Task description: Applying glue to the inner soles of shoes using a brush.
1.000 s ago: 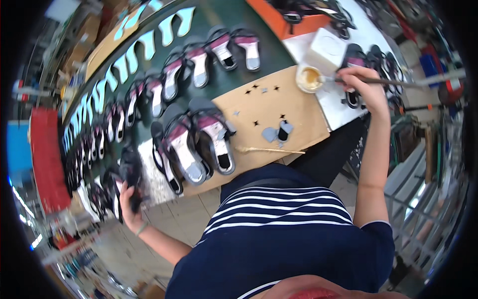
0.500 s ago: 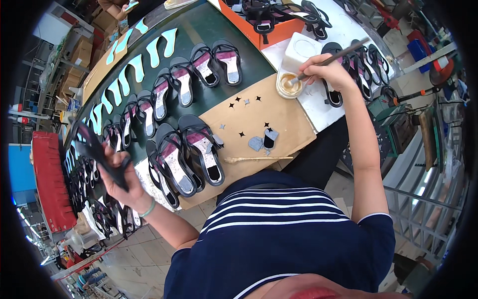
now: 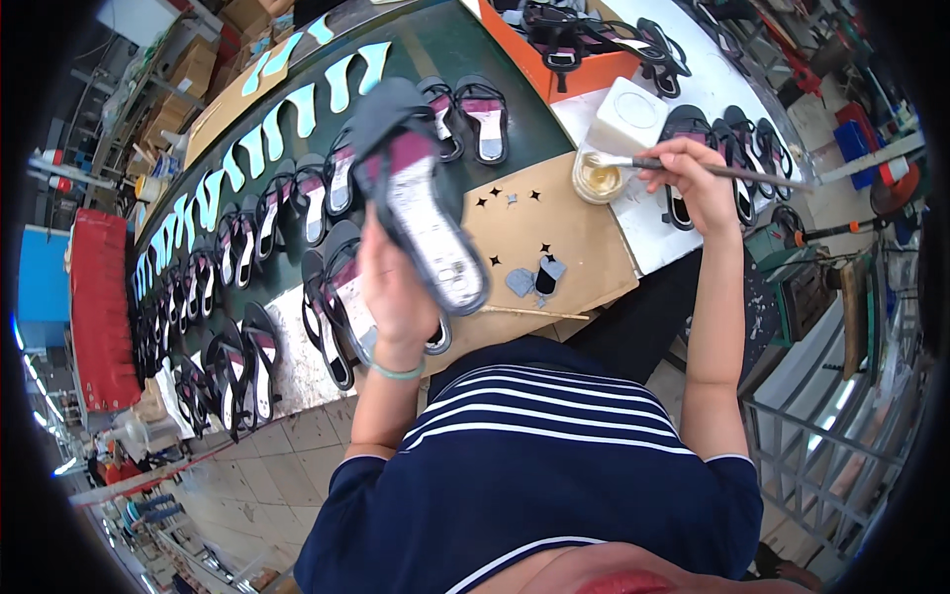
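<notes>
My left hand (image 3: 396, 302) is closed around a black strappy sandal (image 3: 435, 223), holding it up in front of me. Its pale insole faces up and shows purple near the toe. In my right hand (image 3: 693, 183) is a long-handled brush (image 3: 752, 175), pinched between thumb and fingers. The brush's bristles are at the mouth of a small round jar (image 3: 600, 194) with yellowish, glue-like liquid inside. Brown cardboard (image 3: 594, 252) lies beneath the jar's left side, bearing small star-shaped pieces, grey patches (image 3: 520, 283) and a thin stick (image 3: 529, 313).
Rows of sandals (image 3: 485, 124) stand on the green bench, with pale blue-edged insole pieces (image 3: 299, 112) behind them. A white square container (image 3: 630, 114) sits behind the jar. An orange box (image 3: 584, 84) full of sandals is at the back. More sandals (image 3: 737, 148) stand at the right.
My left hand has brought the sandal from the far left to the middle and turned its insole up. The brush has tipped lower, its handle now pointing right.
</notes>
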A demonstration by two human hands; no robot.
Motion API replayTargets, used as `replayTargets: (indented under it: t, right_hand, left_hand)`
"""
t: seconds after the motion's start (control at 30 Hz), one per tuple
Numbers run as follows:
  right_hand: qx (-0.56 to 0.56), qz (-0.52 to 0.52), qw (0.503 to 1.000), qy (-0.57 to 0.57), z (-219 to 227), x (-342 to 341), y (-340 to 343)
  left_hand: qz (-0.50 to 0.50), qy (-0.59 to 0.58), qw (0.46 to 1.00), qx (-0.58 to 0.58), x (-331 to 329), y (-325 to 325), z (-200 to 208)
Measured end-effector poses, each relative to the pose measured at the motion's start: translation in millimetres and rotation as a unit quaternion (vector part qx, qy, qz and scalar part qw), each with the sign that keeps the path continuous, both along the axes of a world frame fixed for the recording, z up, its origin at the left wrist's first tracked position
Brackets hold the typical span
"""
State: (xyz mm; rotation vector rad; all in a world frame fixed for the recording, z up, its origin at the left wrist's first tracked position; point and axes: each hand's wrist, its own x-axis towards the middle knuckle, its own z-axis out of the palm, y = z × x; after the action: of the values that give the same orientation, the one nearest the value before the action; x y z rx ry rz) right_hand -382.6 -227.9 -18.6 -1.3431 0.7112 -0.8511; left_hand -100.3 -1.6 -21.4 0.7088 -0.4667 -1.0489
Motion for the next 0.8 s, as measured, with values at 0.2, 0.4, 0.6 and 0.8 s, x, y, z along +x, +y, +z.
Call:
replayTargets:
  t: [0.2,0.4,0.6,0.8]
  right_hand:
    - [0.156,0.083,0.982,-0.069,-15,-18,54]
    - [0.009,0.114,0.959,-0.259,40,-17,70]
    - [-0.159,0.057,0.984,-0.058,34,42,90]
    - [-0.137,0.015,0.985,-0.102,31,54,96]
  left_hand:
    - [0.027,-0.022,0.998,0.061,-27,-22,-18]
    - [0.006,-0.043,0.998,0.047,-35,-40,-27]
    - [-0.05,-0.015,0.998,0.042,-39,-46,-27]
    - [-0.017,-0.073,0.99,0.122,-39,-57,-37]
